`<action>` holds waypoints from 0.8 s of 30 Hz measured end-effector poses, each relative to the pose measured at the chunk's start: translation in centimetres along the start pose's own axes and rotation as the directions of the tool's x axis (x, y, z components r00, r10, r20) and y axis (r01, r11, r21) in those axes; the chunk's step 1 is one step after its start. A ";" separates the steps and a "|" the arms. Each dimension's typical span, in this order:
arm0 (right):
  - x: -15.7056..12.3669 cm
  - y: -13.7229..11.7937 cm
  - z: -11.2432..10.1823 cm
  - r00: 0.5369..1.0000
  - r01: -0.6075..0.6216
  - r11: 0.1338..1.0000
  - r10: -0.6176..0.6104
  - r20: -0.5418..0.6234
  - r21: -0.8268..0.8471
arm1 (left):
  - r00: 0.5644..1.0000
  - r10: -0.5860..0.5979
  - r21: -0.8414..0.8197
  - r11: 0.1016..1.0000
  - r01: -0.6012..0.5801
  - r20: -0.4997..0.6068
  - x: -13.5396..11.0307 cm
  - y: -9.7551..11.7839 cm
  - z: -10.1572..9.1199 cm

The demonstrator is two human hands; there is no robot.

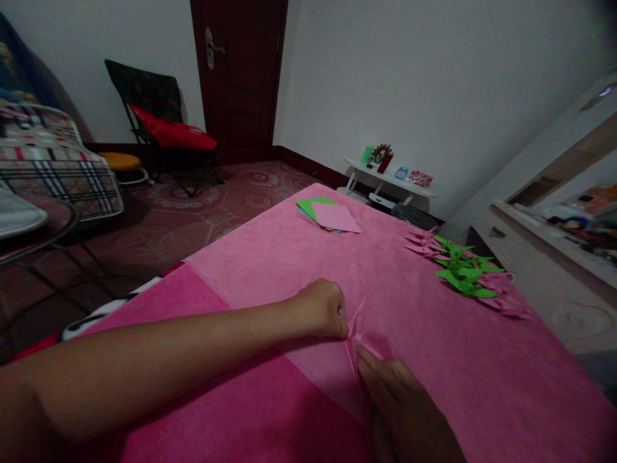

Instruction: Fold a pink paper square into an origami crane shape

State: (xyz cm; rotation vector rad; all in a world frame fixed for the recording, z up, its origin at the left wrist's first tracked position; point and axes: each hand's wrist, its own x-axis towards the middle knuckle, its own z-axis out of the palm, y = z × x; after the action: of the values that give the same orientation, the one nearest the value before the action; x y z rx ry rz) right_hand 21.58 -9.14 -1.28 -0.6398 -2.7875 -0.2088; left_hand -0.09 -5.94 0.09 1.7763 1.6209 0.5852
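A small pink folded paper lies on the pink tablecloth, caught between both hands. The left hand is curled shut, pinching its upright point. The right hand lays outstretched fingers against its near edge (a real grip there I cannot make out). Folded green and pink paper figures are heaped well apart.

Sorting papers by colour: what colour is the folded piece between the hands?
The folded piece is pink; head view shows it.
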 end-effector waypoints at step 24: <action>0.7 0.5 0.3 0.999 0.040 0.999 -0.041 0.015 0.033 | 0.913 -0.071 -0.342 0.913 0.221 0.402 0.4 0.1 -2.8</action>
State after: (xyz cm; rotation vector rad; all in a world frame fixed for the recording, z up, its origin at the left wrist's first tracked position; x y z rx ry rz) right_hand 21.13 -8.31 -1.29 -0.5801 -2.8149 -0.1669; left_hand -1.95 -5.07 1.98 1.3615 1.2563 0.4137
